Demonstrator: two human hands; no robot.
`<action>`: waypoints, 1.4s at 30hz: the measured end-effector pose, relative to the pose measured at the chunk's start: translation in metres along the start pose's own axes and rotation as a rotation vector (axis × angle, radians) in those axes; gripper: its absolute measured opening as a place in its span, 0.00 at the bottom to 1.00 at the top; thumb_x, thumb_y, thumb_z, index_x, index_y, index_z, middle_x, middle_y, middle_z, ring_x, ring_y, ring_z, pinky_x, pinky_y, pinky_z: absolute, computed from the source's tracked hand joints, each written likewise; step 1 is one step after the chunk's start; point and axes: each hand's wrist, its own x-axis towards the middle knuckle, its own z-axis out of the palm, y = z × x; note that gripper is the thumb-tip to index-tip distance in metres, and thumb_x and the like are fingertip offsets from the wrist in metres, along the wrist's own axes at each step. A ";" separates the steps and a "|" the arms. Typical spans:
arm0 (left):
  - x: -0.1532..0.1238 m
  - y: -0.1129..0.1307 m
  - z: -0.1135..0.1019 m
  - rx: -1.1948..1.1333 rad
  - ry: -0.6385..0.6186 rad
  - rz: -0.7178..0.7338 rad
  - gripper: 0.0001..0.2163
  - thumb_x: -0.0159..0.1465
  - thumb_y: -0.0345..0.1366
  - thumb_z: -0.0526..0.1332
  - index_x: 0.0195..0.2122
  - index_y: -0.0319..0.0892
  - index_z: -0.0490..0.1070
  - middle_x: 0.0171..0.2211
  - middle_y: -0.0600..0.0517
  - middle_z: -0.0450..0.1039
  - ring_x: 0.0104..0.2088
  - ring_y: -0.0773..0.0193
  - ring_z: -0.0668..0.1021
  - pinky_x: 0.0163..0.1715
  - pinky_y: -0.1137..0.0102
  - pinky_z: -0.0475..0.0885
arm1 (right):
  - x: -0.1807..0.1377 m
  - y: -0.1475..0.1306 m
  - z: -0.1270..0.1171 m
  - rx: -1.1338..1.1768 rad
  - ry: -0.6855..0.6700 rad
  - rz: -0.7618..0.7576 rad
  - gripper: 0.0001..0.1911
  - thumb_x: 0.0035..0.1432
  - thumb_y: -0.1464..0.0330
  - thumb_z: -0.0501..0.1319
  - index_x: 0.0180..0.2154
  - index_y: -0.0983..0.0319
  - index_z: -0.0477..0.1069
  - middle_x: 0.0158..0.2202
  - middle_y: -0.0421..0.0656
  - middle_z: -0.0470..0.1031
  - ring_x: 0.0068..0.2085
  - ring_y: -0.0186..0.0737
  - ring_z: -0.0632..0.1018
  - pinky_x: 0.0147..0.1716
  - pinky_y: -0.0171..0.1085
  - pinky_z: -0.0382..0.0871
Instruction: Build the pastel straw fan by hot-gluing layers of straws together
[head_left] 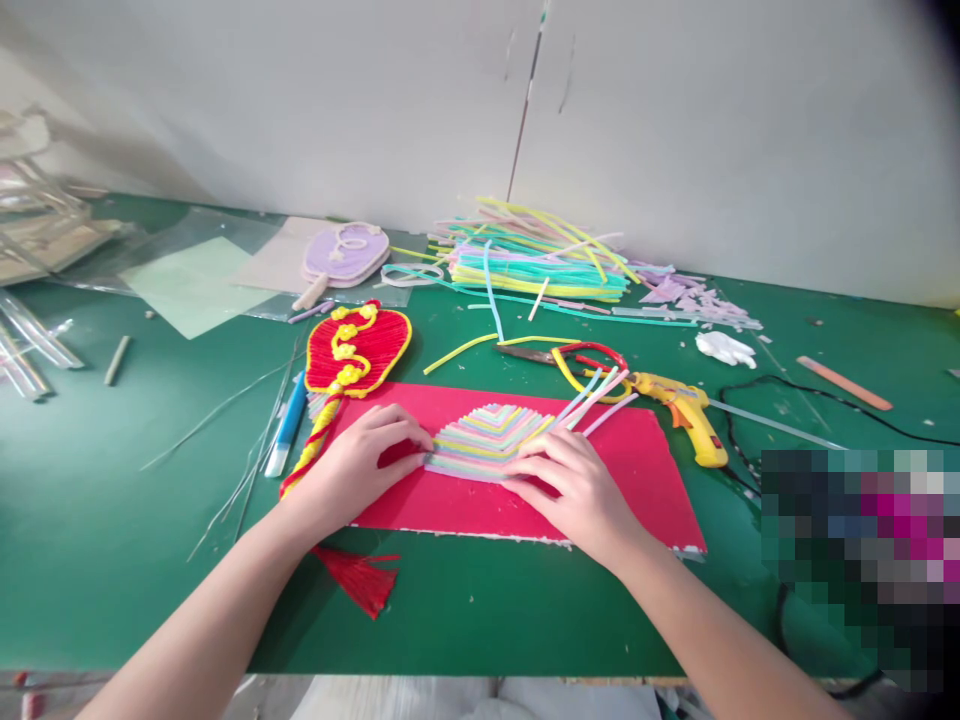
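Observation:
A panel of pastel pipe cleaners (pixel 480 440), laid side by side in nested V-shaped stripes, lies on a red board (pixel 630 470). At its left edge my left hand (pixel 375 455) pinches the ends of the lower strips between thumb and fingers. My right hand (pixel 574 480) is closed on the panel's lower right side, thumb below and fingers above. Loose pipe cleaner ends (pixel 600 400) fan out beyond the right hand toward the upper right. The fingers partly cover the panel's right edge.
A red fan with yellow flowers (pixel 358 350) lies behind my left hand, its red tassel (pixel 364 580) nearer me. Scissors (pixel 532 354) and a yellow glue gun (pixel 686 415) lie right of the board. Pipe cleaner bundles (pixel 540 270) line the back; a blue-handled tool (pixel 286 425) lies left.

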 end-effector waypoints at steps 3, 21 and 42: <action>0.000 -0.001 0.001 -0.001 -0.002 0.002 0.06 0.64 0.36 0.57 0.37 0.46 0.74 0.40 0.52 0.72 0.42 0.62 0.75 0.46 0.68 0.70 | 0.000 0.001 0.000 0.003 -0.003 0.010 0.04 0.59 0.68 0.63 0.34 0.60 0.76 0.32 0.42 0.75 0.38 0.38 0.73 0.41 0.40 0.68; 0.002 -0.002 -0.002 -0.024 -0.030 0.033 0.08 0.65 0.37 0.55 0.36 0.45 0.74 0.39 0.50 0.73 0.41 0.61 0.76 0.44 0.66 0.72 | 0.001 0.000 0.000 0.068 -0.017 0.052 0.03 0.59 0.68 0.62 0.34 0.59 0.75 0.32 0.42 0.73 0.38 0.39 0.73 0.41 0.41 0.70; 0.005 0.002 -0.007 -0.084 -0.071 0.020 0.06 0.63 0.34 0.58 0.35 0.43 0.74 0.38 0.49 0.73 0.40 0.62 0.76 0.44 0.66 0.71 | 0.002 0.006 0.002 0.123 0.031 0.015 0.01 0.55 0.68 0.66 0.32 0.59 0.76 0.35 0.42 0.71 0.40 0.39 0.73 0.43 0.43 0.70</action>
